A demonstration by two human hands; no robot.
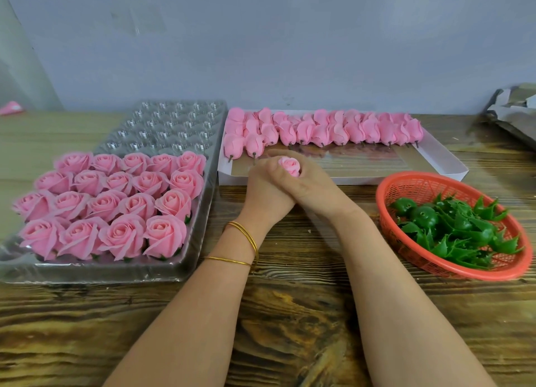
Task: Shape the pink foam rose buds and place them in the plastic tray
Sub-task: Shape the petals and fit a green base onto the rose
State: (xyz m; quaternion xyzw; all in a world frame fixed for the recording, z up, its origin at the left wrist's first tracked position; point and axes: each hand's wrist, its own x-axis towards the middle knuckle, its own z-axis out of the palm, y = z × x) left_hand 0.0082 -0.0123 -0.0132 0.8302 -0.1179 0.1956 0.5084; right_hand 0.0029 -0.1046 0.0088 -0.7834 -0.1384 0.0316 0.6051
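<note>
Bud (288,166) pokes up from between my fingers, tip tilted toward me; right hand (310,183) and left hand (262,192) both curl round it, right over left. Left of my fingers lies the tray (174,119), free cups at its far end; left hand nearer.

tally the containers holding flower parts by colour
clear tray: 1
white box: 1
red basket: 1
total: 3
</note>
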